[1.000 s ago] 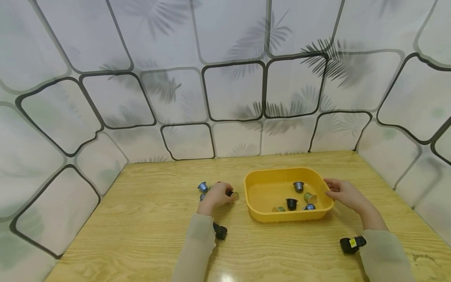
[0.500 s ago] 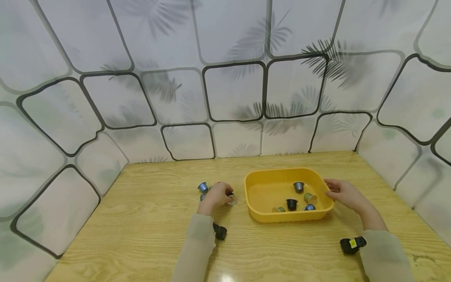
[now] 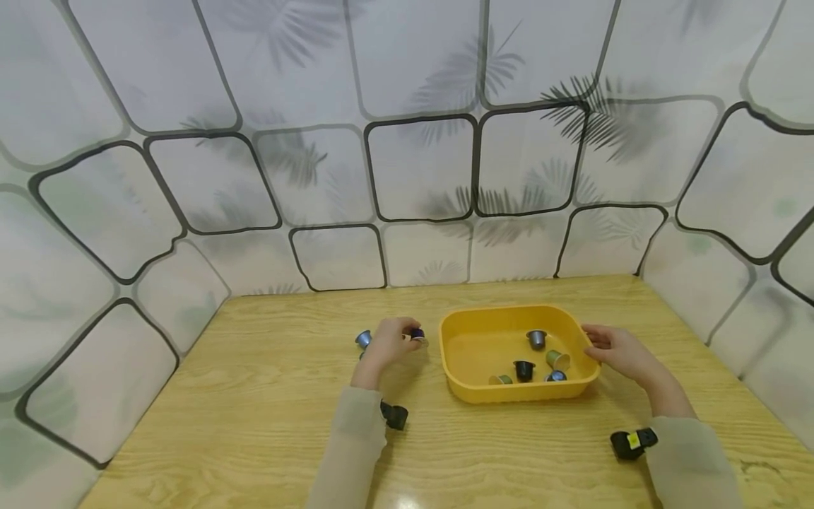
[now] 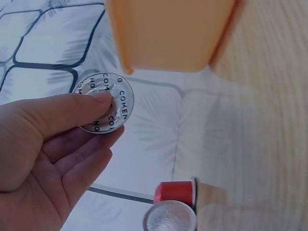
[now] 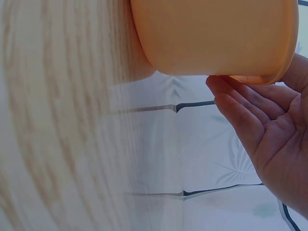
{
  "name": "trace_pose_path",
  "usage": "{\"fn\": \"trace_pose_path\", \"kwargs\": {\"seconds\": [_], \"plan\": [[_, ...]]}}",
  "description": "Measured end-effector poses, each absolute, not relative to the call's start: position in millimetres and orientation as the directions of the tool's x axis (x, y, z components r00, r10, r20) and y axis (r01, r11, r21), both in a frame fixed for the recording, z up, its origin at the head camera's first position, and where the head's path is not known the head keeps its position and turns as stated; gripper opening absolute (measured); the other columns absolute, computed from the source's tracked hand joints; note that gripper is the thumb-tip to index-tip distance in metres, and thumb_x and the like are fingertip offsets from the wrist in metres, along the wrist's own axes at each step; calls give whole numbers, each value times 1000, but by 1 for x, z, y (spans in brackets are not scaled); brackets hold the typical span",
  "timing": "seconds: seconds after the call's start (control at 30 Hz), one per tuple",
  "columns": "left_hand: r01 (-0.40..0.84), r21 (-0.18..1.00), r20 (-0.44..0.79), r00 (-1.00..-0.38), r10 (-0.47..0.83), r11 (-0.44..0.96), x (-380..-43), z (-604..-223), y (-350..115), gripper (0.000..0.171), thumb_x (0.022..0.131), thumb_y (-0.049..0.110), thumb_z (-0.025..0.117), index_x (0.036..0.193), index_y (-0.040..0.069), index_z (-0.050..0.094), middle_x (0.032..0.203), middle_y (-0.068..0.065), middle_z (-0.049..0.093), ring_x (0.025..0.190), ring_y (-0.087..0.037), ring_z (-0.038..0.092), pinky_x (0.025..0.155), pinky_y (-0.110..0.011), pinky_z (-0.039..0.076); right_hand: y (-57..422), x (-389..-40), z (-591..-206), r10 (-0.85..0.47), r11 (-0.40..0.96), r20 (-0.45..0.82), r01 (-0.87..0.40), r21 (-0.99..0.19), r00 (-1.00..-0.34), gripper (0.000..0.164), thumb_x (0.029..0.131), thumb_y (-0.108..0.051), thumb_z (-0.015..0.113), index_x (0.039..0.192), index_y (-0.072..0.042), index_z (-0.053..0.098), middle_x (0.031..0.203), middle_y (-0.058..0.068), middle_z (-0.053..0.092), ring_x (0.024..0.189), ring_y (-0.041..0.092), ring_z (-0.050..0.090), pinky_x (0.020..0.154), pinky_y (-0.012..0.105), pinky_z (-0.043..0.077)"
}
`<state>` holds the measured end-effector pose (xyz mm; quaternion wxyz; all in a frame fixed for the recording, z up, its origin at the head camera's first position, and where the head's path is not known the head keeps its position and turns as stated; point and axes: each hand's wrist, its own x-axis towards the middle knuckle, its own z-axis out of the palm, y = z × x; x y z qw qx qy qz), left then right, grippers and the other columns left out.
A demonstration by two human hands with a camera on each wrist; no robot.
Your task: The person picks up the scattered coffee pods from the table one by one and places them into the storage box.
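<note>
Up came the coffee capsule [image 4: 119, 108], pinched in my left hand [image 3: 386, 344]; my right hand [image 3: 626, 355] gripped the yellow tray [image 3: 518, 392]; carrying across seemed next.

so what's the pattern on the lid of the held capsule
Dark printed lettering on a silvery lid, partly covered by the thumb; it shows best in the left wrist view.

Left hand [image 3: 388, 343] pinching, thumb [image 4: 72, 113] opposing fingers [image 4: 89, 168]; right hand's [image 3: 626, 351] fingers nearly straight; forearms [image 3: 352, 445] apart.

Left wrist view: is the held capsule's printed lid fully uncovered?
No, the left hand holds the capsule with its thumb lying across the printed lid.
</note>
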<state>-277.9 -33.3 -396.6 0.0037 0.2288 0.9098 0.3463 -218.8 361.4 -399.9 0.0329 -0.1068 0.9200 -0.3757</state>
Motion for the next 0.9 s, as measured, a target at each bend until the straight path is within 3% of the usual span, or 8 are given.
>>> {"fn": "trace_pose_path", "kwargs": {"seconds": [0.4,0.73,0.9], "plan": [[438,660,265,-896,357,610,-272,-381,-27,33,80,19,66,108,1,61,102,-10,61,93,-24,57,80,-31,46,360,-217,-398,-219,701,20,-172,-692,-975,54,90,-15,52,127,18,30,124,37,36,108,47,41,83,49,41],[505,627,323,-861,392,593,-273,-380,-14,25,80,18,66,101,5,63,96,-4,63,89,-17,57,79,-31,46,360,-218,-398,-218,697,11,-164,-698,-976,54,90,-14,51,128,18,29,124,37,35,109,47,40,83,48,41],[517,621,324,-854,407,589,-275,-379,-6,25,80,19,66,101,5,63,96,-4,63,90,-21,57,80,-32,45,361,-218,-398,-219,694,9,-163,-702,-976,54,90,-14,51,128,18,29,124,37,35,109,47,40,83,48,41]]}}
